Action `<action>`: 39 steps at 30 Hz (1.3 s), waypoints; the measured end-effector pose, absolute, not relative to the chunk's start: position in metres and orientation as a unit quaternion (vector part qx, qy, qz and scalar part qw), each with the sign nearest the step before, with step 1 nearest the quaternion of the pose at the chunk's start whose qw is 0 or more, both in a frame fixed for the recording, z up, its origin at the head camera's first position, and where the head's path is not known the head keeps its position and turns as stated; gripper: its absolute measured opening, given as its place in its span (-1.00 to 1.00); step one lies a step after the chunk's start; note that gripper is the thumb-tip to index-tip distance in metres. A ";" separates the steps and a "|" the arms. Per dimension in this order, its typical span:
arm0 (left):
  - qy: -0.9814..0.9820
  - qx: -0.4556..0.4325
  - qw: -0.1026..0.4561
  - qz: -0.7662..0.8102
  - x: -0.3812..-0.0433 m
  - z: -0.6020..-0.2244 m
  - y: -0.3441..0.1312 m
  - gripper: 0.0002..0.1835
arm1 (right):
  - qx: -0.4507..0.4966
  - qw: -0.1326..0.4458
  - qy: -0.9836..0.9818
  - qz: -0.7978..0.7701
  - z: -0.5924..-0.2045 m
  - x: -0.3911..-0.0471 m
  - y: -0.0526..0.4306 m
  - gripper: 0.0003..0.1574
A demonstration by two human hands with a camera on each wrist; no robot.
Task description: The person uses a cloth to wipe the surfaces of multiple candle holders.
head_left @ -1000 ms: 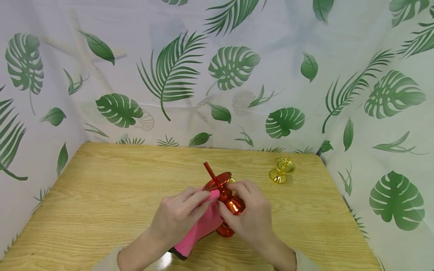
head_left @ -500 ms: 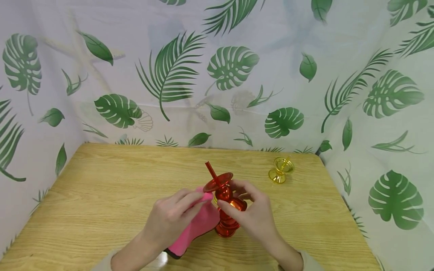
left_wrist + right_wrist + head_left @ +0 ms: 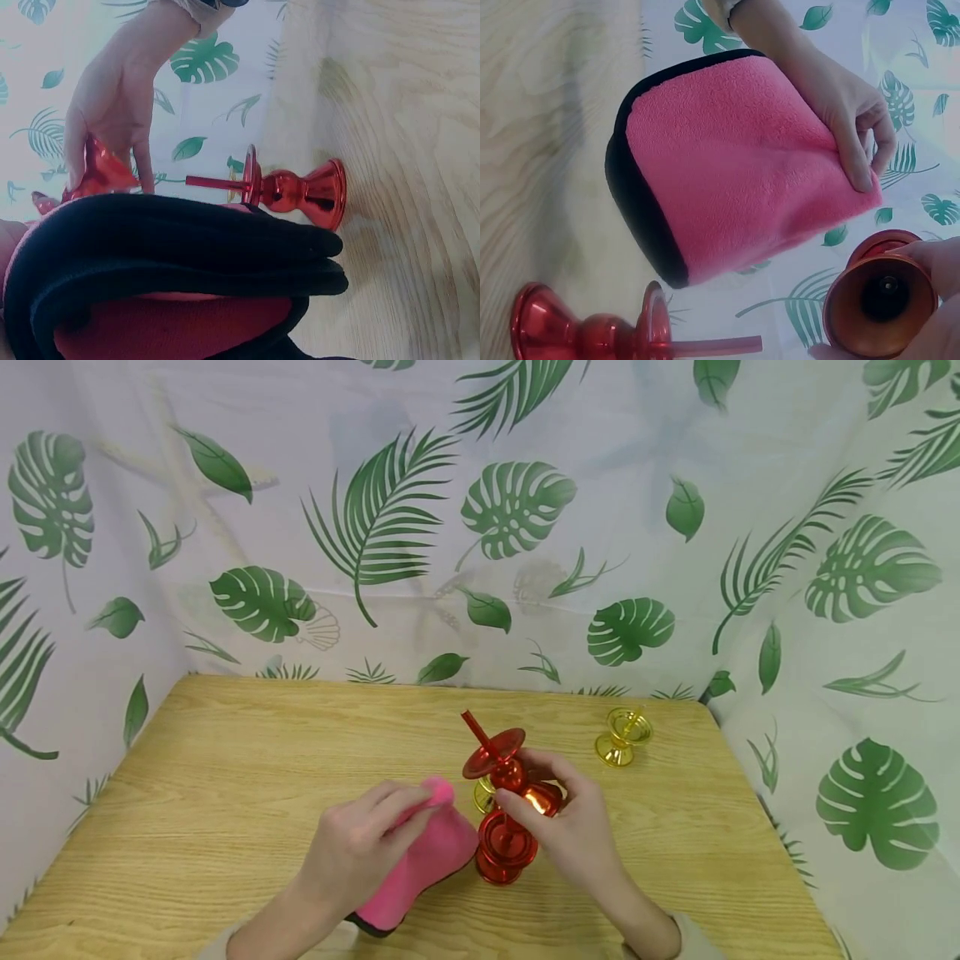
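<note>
My left hand [image 3: 356, 837] pinches a folded pink cloth [image 3: 438, 852] with a dark edge, which hangs down over the table. In my right hand [image 3: 577, 818] a shiny red candle holder [image 3: 507, 774] is gripped by its stem, tilted with its dish and spike toward the upper left. The right wrist view looks into that holder's hollow base [image 3: 879, 307]. Below it, a second red candle holder [image 3: 322, 196] stands upright on the table, its spike up. The cloth hangs just left of both red holders, apart from the held one.
Behind the red holders, a gold candle holder [image 3: 484, 795] is mostly hidden. Another gold candle holder [image 3: 619, 739] stands at the back right of the wooden table [image 3: 300, 735]. A leaf-printed curtain [image 3: 420, 527] encloses the back and sides.
The left hand has drawn the cloth leftward, away from the held red candle holder. The right hand has shifted slightly right and up with the holder, uncovering more of the standing one.
</note>
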State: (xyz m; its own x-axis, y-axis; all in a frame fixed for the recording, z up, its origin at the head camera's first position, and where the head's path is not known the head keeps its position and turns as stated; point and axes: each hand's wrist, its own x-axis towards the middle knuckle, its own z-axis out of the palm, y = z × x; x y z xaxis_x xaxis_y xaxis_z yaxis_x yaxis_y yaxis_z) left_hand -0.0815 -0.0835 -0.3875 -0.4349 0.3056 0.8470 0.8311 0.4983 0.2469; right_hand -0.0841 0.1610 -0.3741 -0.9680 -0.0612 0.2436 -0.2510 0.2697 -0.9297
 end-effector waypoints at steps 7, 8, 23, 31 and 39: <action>-0.790 -0.338 0.383 -0.340 -0.082 -0.387 -0.097 -0.80 | 0.112 0.074 -0.799 0.586 -0.373 -0.084 0.170 -0.45; -0.789 -0.336 0.385 -0.341 -0.082 -0.386 -0.099 -0.75 | 0.113 0.073 -0.802 0.581 -0.373 -0.084 0.172 -0.45; -0.791 -0.322 0.375 -0.359 -0.106 -0.374 -0.121 -0.63 | 0.282 0.147 -0.848 0.423 -0.369 -0.092 0.193 -0.43; -0.790 -0.330 0.367 -0.365 -0.112 -0.363 -0.112 -0.64 | 0.359 0.171 -0.864 0.308 -0.366 -0.095 0.192 -0.37; -0.772 -0.376 0.361 -0.363 -0.111 -0.353 -0.094 -0.63 | 0.431 0.221 -0.843 0.234 -0.368 -0.099 0.187 -0.38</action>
